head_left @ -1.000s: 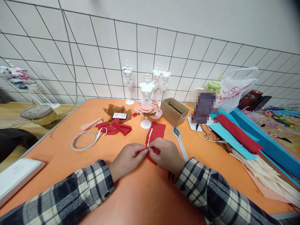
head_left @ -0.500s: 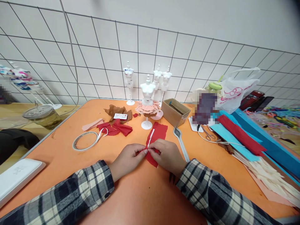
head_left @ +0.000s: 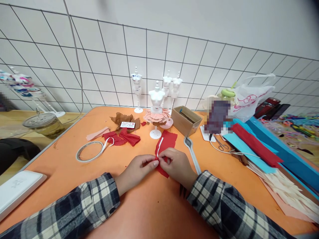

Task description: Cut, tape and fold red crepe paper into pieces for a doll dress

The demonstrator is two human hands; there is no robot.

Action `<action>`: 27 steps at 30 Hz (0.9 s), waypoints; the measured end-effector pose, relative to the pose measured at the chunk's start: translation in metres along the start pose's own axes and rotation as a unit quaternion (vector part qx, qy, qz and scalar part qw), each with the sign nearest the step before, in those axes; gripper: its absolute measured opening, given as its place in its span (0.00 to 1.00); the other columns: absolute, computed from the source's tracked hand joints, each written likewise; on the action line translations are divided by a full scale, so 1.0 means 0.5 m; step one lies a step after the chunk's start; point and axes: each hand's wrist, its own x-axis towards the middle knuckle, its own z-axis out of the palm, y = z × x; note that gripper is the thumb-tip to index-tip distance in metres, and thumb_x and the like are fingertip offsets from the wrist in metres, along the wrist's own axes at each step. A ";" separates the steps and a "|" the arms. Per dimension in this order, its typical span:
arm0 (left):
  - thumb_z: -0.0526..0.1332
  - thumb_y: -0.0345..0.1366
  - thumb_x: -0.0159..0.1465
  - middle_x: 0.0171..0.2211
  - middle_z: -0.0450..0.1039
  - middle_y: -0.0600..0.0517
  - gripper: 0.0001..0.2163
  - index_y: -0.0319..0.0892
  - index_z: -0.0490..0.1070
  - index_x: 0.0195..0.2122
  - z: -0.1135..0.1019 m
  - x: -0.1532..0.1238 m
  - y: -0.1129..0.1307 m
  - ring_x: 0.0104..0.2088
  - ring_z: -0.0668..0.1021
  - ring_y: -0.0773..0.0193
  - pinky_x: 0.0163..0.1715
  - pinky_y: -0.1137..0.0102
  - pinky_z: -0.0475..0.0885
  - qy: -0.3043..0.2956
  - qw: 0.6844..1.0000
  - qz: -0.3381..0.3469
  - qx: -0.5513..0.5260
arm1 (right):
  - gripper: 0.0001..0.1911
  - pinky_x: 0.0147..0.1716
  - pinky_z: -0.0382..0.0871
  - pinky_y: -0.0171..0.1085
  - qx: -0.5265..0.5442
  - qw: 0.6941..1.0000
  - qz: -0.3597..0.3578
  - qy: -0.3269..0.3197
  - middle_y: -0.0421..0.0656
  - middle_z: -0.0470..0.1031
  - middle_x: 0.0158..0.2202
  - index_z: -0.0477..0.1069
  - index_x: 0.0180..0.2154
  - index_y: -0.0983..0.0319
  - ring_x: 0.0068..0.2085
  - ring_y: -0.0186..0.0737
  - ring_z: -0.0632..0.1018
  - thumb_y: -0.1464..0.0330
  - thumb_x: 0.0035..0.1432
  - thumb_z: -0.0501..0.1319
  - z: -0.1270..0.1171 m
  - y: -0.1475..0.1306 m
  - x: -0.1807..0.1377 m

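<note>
A piece of red crepe paper [head_left: 168, 141] lies on the orange table, with a narrow white tape strip [head_left: 160, 146] running along its left part. My left hand [head_left: 137, 169] pinches the paper's left edge between thumb and forefinger. Close against it, my right hand [head_left: 178, 166] pinches the same edge, its other fingers curled over the paper. The fingertips of both hands nearly touch. Just beyond the paper stands a small white dress form [head_left: 157, 98] wearing a ruffled pink paper skirt [head_left: 156, 116]. A roll of white tape [head_left: 89, 151] lies to the left.
Red paper scraps [head_left: 122, 136] and crumpled brown paper [head_left: 124, 120] lie left of the dress form. A cardboard box [head_left: 186, 121], grey tweezers [head_left: 191, 154] and scissors [head_left: 221, 144] are to the right. Folded coloured papers [head_left: 256, 146] cover the right side. A white power bank [head_left: 21, 191] sits at the left edge.
My fingers have shifted slightly at the pinched edge of the red paper, and the left thumb sits a little lower. The view has tilted very slightly; everything else stays put.
</note>
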 end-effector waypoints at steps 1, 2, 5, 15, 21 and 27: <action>0.56 0.46 0.65 0.31 0.76 0.51 0.16 0.38 0.76 0.34 0.001 0.002 -0.002 0.33 0.74 0.62 0.35 0.72 0.68 0.000 1.000 -0.013 -0.020 | 0.05 0.28 0.59 0.33 -0.001 1.000 0.002 -0.002 0.38 0.75 0.29 0.75 0.31 0.58 0.28 0.33 0.71 0.72 0.54 0.61 0.000 -0.002 0.000; 0.56 0.46 0.64 0.29 0.75 0.52 0.16 0.38 0.75 0.32 0.001 0.004 -0.004 0.31 0.73 0.63 0.34 0.72 0.67 0.005 0.999 -0.025 -0.029 | 0.05 0.28 0.59 0.33 0.001 1.000 0.004 -0.004 0.38 0.75 0.29 0.75 0.31 0.58 0.28 0.33 0.71 0.72 0.54 0.61 -0.001 -0.004 0.000; 0.55 0.46 0.62 0.22 0.67 0.55 0.17 0.37 0.71 0.25 0.002 0.008 -0.008 0.26 0.68 0.67 0.28 0.74 0.64 0.033 0.999 -0.041 -0.012 | 0.05 0.28 0.59 0.32 0.014 1.000 0.013 -0.004 0.38 0.75 0.28 0.74 0.31 0.59 0.27 0.33 0.71 0.72 0.54 0.60 0.001 -0.012 -0.002; 0.53 0.39 0.58 0.19 0.57 0.57 0.13 0.38 0.68 0.22 0.015 0.005 0.000 0.24 0.62 0.69 0.24 0.75 0.57 0.059 0.995 -0.040 0.072 | 0.04 0.25 0.56 0.31 0.033 0.999 0.042 -0.002 0.36 0.69 0.25 0.66 0.26 0.60 0.26 0.32 0.68 0.74 0.48 0.58 0.014 -0.023 -0.003; 0.53 0.37 0.56 0.19 0.51 0.58 0.11 0.40 0.60 0.18 0.013 0.004 0.005 0.23 0.59 0.70 0.23 0.75 0.53 0.054 0.994 -0.029 0.091 | 0.05 0.24 0.57 0.30 0.111 0.990 0.089 -0.013 0.35 0.67 0.22 0.65 0.25 0.60 0.24 0.31 0.67 0.75 0.45 0.57 0.015 -0.023 0.002; 0.53 0.38 0.59 0.20 0.53 0.57 0.12 0.40 0.61 0.20 0.005 0.004 -0.002 0.24 0.60 0.69 0.24 0.75 0.55 0.034 0.996 -0.022 0.078 | 0.03 0.20 0.56 0.29 0.209 0.965 0.153 -0.045 0.34 0.65 0.20 0.68 0.27 0.61 0.21 0.29 0.65 0.74 0.47 0.57 0.021 -0.009 0.007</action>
